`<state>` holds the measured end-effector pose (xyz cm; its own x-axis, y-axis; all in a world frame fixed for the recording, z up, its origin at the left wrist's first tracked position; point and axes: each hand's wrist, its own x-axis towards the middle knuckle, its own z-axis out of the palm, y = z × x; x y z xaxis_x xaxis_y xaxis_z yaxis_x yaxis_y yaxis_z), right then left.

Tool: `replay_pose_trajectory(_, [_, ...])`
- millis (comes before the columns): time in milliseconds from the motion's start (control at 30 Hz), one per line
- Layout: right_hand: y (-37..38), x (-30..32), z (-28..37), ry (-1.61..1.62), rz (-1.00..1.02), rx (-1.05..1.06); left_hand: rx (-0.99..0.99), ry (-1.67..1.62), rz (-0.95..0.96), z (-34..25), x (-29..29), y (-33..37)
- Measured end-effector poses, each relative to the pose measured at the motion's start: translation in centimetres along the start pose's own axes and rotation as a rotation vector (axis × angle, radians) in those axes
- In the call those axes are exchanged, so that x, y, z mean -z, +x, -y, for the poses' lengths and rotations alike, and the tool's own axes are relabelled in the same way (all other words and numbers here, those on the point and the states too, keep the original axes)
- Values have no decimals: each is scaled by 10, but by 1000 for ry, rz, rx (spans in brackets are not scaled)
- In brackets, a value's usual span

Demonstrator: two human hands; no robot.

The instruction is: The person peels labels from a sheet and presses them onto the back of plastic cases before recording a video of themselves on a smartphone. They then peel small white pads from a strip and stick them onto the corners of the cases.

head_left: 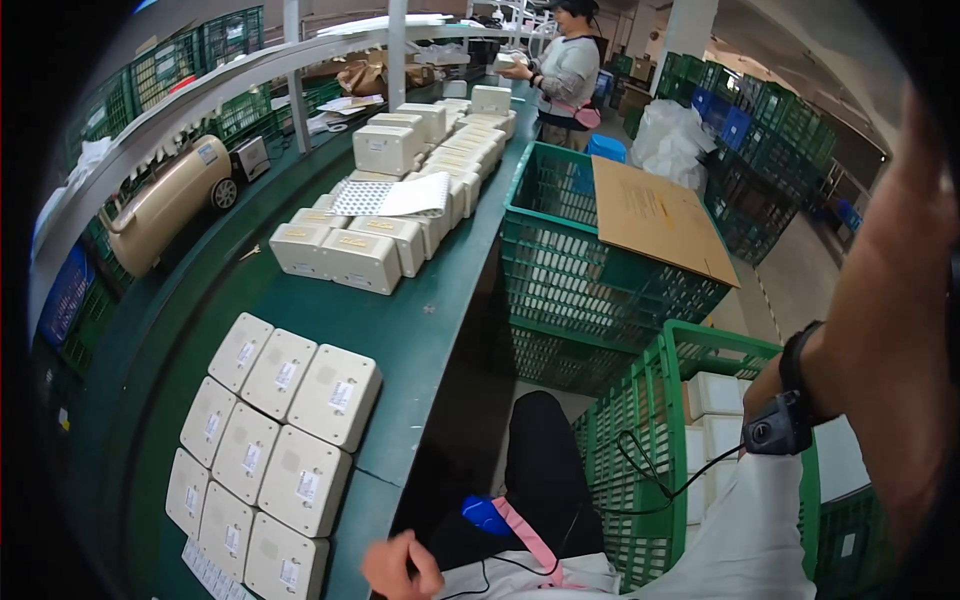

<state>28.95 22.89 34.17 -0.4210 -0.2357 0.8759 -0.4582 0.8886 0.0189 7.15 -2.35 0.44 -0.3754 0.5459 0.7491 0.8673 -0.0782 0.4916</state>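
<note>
My left hand [402, 567] is low at the bench's front edge, fingers curled in and nothing visible in them. Beside it, several square off-white plastic boxes [298, 480] lie in tight rows on the green bench, each bearing a small white label. Under the nearest row a printed label sheet [212, 575] sticks out. Large and blurred, my right hand [893, 300] is raised close at the right side, and its fingers cannot be made out. A black strap with a small cabled camera [780, 428] circles that wrist.
Farther along the bench [400, 335] stand more off-white boxes [362, 262], with sheets [390, 196] on top. At right are green crates [560, 265], one carrying a cardboard sheet [660, 215], another holding white boxes [716, 393]. A co-worker [572, 75] stands at the far end.
</note>
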Motion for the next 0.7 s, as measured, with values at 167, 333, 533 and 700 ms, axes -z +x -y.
replay_pose_trajectory(167, [-42, 63, 22, -64, -40, -35, -29, -463, -367, -75, -41, 152])
replay_pose_trajectory(333, [-76, 130, 56, -105, -49, -23, -531, -1226, -583, -158, -21, 267])
replay_pose_trajectory(533, [-106, 137, 92, -164, -37, -25, -534, -1218, -587, -110, -5, 267])
replay_pose_trajectory(700, [-95, 120, 103, -251, -16, -15, -557, -1244, -595, -63, 32, 216])
